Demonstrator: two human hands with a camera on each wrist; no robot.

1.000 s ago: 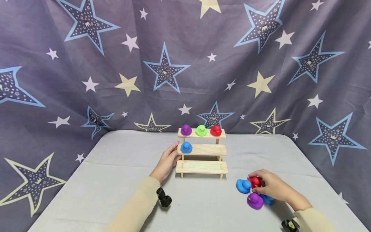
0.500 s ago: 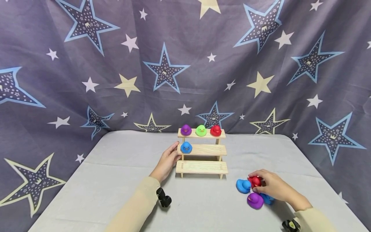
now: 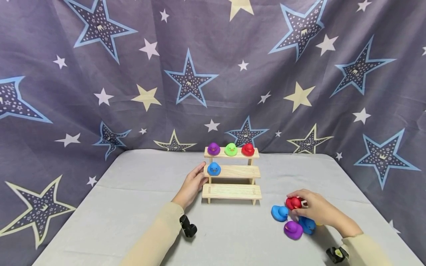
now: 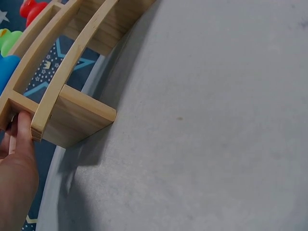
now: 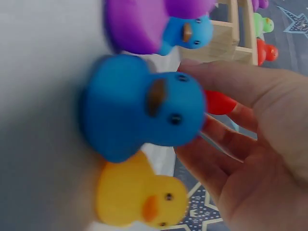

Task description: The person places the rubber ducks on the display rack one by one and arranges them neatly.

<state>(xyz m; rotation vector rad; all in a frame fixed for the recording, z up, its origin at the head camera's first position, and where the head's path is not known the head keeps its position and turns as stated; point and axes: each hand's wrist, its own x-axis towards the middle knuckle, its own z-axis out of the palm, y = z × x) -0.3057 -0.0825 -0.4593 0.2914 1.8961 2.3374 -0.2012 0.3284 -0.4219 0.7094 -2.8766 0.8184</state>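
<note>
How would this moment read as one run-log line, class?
right grip: holds red duck | left grip: holds wooden stand | top shelf: purple duck, green duck, second red duck | middle shelf: blue duck

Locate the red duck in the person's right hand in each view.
Head: red duck right of centre, lower half, in the right hand.
Left wrist: not in it; top left shows another red duck.
Right wrist: red duck right of centre, partly hidden by the nearest blue duck.
Shared landmark: wooden shelf, in all three.

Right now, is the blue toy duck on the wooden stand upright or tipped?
Upright: the blue toy duck sits base-down on the wooden middle shelf, head uppermost.
</note>
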